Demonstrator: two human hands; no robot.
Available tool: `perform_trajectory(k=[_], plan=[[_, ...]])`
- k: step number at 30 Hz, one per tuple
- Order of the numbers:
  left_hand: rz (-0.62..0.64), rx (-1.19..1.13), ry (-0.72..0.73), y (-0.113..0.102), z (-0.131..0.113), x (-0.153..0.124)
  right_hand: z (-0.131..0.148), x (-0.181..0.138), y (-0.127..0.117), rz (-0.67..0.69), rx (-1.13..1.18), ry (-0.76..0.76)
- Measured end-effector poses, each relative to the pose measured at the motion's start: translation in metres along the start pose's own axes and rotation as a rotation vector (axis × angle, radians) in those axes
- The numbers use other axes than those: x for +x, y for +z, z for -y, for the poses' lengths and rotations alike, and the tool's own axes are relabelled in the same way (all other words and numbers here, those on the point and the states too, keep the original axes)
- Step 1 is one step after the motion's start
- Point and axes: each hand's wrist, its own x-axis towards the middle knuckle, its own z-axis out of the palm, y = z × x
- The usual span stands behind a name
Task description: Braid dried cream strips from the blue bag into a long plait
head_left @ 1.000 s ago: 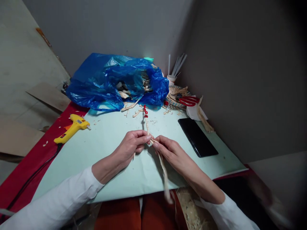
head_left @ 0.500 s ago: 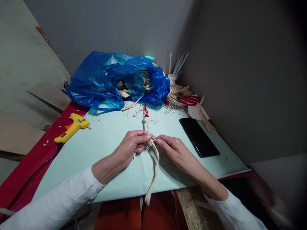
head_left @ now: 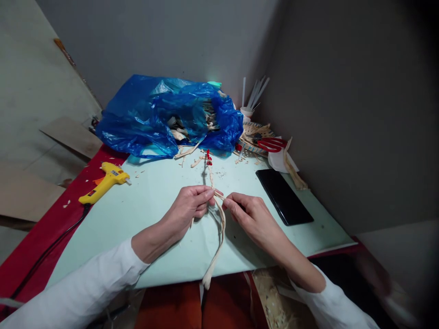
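Observation:
My left hand (head_left: 187,211) and my right hand (head_left: 247,215) meet at the middle of a pale green sheet (head_left: 151,219), both pinching pale straw strips (head_left: 219,237). The strips form a thin braid (head_left: 210,176) running away from my fingers toward small red beads (head_left: 207,157). Loose strip ends curve down from my fingers and hang past the sheet's near edge. Both hands have their fingers closed on the strips.
A yellow glue gun (head_left: 103,183) lies at the left with its black cord over a red cloth (head_left: 44,237). A blue plastic bag (head_left: 164,119) sits at the back. Red scissors (head_left: 270,144) rest on a woven tray, and a black phone (head_left: 284,195) lies at the right.
The loose strip ends swung from my right side to hang down the middle between my hands. My right hand shifted slightly and regripped near the braid.

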Motion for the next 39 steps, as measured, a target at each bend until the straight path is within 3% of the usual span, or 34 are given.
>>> perform_trajectory(k=[12,21,26,29,32,36,37,39], plan=[[-0.08,0.157,-0.012,0.004,0.002,-0.003,0.005,-0.002,0.002,-0.016,-0.196,-0.002],[-0.095,0.036,-0.094,0.005,0.002,-0.006,0.027,-0.006,0.026,-0.045,-0.595,-0.055],[-0.05,-0.044,-0.049,0.003,0.005,-0.007,0.032,-0.004,0.044,-0.028,-0.709,-0.039],[-0.069,-0.011,-0.011,0.003,0.006,-0.007,0.032,-0.005,0.042,0.016,-0.726,-0.033],[-0.096,0.023,0.001,0.003,0.004,-0.009,0.031,-0.006,0.02,0.059,-0.648,-0.071],[-0.084,0.053,0.045,0.005,0.0,-0.01,0.023,0.003,-0.01,-0.085,-0.352,-0.094],[-0.085,0.063,0.049,0.006,-0.001,-0.01,0.02,0.008,-0.011,-0.056,-0.224,-0.084],[-0.096,0.077,0.056,0.006,-0.002,-0.01,0.013,0.018,-0.004,0.134,0.11,-0.03]])
